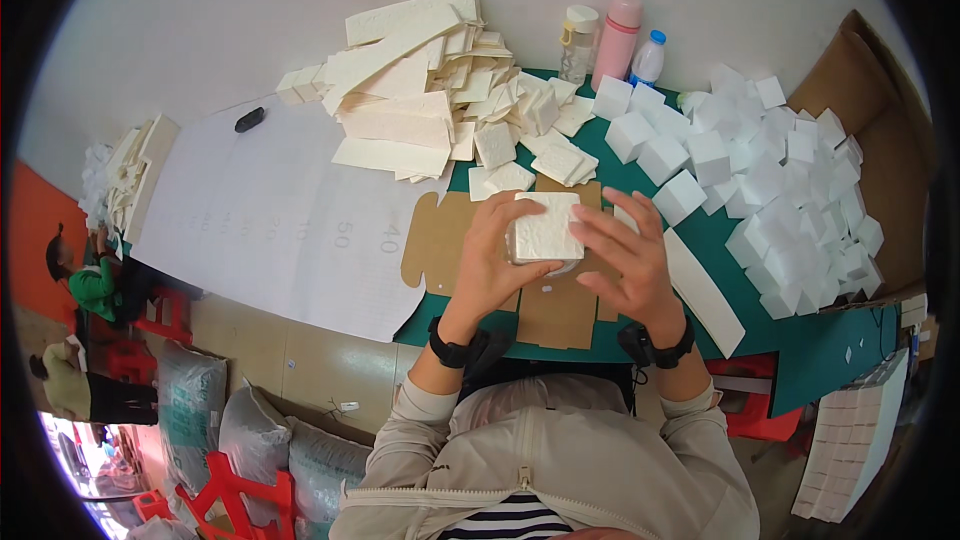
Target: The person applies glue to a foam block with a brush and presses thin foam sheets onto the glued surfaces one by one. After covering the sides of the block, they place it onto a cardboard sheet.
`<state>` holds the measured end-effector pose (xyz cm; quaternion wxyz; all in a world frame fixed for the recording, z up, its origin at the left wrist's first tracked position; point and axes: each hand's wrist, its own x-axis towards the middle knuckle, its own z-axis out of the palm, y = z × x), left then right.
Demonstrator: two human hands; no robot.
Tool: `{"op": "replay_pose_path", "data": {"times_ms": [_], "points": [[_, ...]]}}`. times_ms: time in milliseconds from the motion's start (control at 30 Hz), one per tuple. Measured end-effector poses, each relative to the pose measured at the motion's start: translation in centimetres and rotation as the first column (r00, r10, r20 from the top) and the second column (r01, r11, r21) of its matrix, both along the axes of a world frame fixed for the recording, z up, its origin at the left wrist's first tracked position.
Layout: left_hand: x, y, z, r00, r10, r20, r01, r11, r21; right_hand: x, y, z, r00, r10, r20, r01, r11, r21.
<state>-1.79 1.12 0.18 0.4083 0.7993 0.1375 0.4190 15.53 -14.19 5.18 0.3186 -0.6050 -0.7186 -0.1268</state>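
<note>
My left hand [483, 262] is closed around a square, cream-coloured padded block [548, 224], with thumb below and fingers at its upper left. Something clear and shiny shows under the block's lower edge; I cannot make out what it is. My right hand [640, 265] is spread beside it, fingertips at the block's right edge. Beneath both hands lies flat brown cardboard [556, 320] on the green table [470, 335]. Just beyond are small cream pads [508, 178] and a large heap of cream sheets and strips [410, 90].
White foam-like cubes [710, 155] pile up at right before an open carton [870, 130]. A long cream strip [708, 295] lies near my right wrist. Bottles, including a pink flask [617, 45], stand at the back. White sheeting [290, 220] covers the left. Two people sit far left.
</note>
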Motion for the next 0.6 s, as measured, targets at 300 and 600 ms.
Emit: {"op": "replay_pose_path", "data": {"times_ms": [300,600], "points": [[0.4,0.2,0.4,0.977,-0.188,0.097,0.212,0.851,-0.481,0.6,0.5,0.6,0.940,0.174,-0.295,-0.189,0.982,-0.025],[0.6,0.3,0.0,0.964,-0.230,0.138,0.266,0.757,-0.597,0.5,1.6,0.7,0.939,0.200,-0.281,-0.224,0.973,-0.057]]}}
